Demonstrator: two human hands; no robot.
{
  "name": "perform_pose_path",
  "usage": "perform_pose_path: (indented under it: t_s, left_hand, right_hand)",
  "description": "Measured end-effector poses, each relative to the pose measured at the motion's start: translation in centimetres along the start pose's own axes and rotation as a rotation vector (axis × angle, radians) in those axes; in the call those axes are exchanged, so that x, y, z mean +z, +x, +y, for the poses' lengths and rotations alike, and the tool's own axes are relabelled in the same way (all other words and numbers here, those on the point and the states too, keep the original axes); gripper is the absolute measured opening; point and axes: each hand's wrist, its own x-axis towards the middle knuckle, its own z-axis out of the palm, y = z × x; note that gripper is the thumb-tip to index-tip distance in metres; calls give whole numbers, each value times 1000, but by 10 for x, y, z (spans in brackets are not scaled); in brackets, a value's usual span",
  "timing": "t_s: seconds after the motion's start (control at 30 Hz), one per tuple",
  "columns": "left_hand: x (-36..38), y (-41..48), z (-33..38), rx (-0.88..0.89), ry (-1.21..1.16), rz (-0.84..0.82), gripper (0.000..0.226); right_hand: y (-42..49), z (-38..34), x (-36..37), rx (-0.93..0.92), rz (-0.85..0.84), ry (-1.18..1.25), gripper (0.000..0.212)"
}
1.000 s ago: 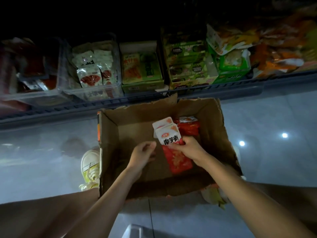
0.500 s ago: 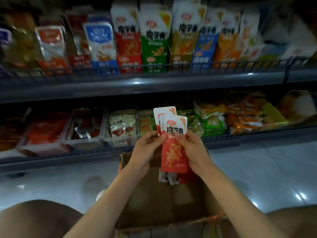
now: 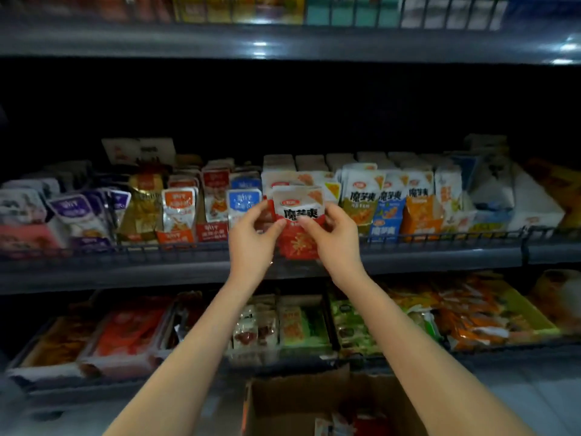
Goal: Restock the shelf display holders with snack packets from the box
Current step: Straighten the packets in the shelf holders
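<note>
Left hand (image 3: 253,235) and right hand (image 3: 334,236) together pinch a small stack of red-and-white snack packets (image 3: 298,221) at frame centre, held before the middle shelf (image 3: 440,258) display holders (image 3: 390,225); the cardboard box (image 3: 283,404) sits at lower centre

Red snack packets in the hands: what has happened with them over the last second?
The red packets went up from inside the cardboard box to the front of the middle shelf. A second ago only the right hand held them; now the left hand pinches them too. The box stays on the floor, with spare packets left inside.
</note>
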Motion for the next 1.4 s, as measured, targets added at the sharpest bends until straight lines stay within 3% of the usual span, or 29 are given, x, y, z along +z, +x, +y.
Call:
perform_pose_path:
  t_s: [0.13,0.27,0.4,0.57,0.77,0.93,1.03,1.17,1.3,1.4]
  left_hand:
    - [-12,58,-4,76,105,44,35]
    - [-15,94,-13,142,177,2,28]
    - [-7,112,-32,51,243,-105,29]
    - [-1,125,-40,62,242,-131,15]
    - [-6,139,-42,108,293,-180,10]
    - [-3,136,-51,108,440,-293,8]
    - [1,133,-54,105,559,-284,26]
    - [8,135,-50,154,440,-162,64]
    - [9,134,-51,269,748,-211,56]
    - [7,130,-48,290,712,-107,54]
  right_hand:
    - [56,-2,22,-110,25,-256,34]
    - [106,11,27,-330,94,-716,42]
    - [127,24,24,-316,35,-909,49]
    - [131,33,30,-298,80,-897,58]
    - [134,39,35,-273,133,-935,51]
    - [137,32,29,-172,9,-1128,57]
    - [139,25,30,-80,-58,-1156,62]
    - [139,23,31,-75,-56,-1122,59]
    - [139,23,27,-102,-68,-1035,57]
    - [135,17,20,-235,-23,-916,51]
